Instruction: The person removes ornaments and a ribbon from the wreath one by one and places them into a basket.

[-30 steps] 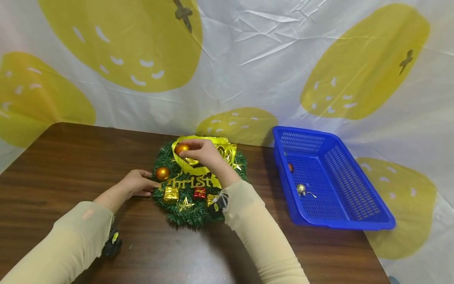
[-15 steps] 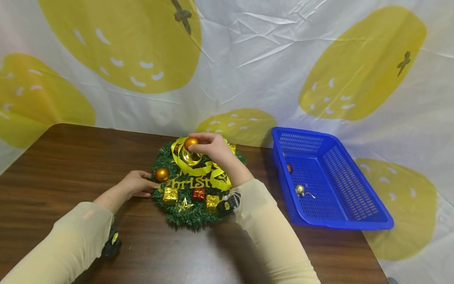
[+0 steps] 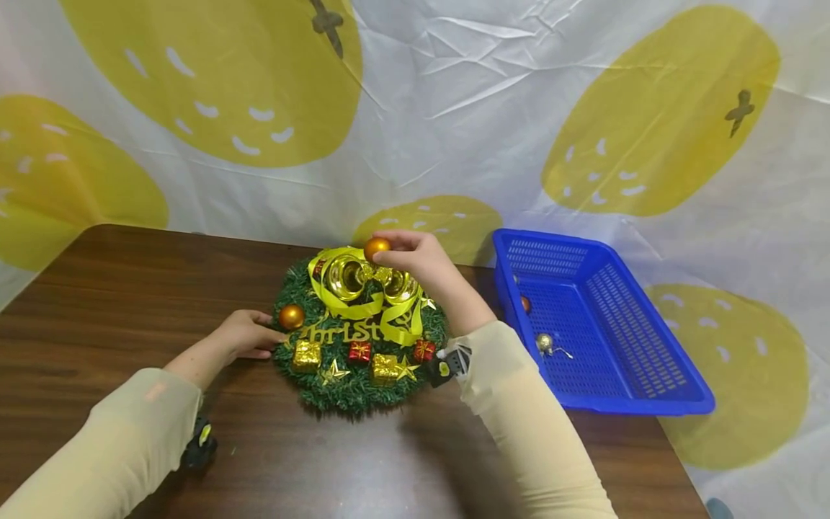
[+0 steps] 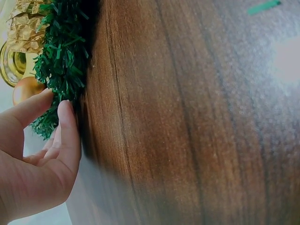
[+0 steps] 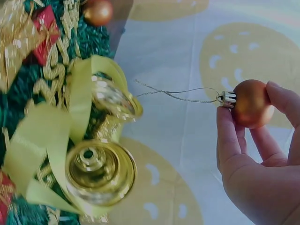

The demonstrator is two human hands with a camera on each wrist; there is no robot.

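Here, the right hand (image 5: 262,176) pinches an orange ball (image 5: 252,104) (string (image 5: 162,91) attached).

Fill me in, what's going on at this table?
A person's right hand holds an orange bauble near the gold bells, its string loop hooked on nothing. The left hand touches the green wreath's left edge, beside a second orange bauble. A small gold bauble lies in the blue basket to the right.

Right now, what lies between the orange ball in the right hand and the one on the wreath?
In the head view, a gold bell, yellow ribbon and some green wreath lie between the held ball and the other ball.
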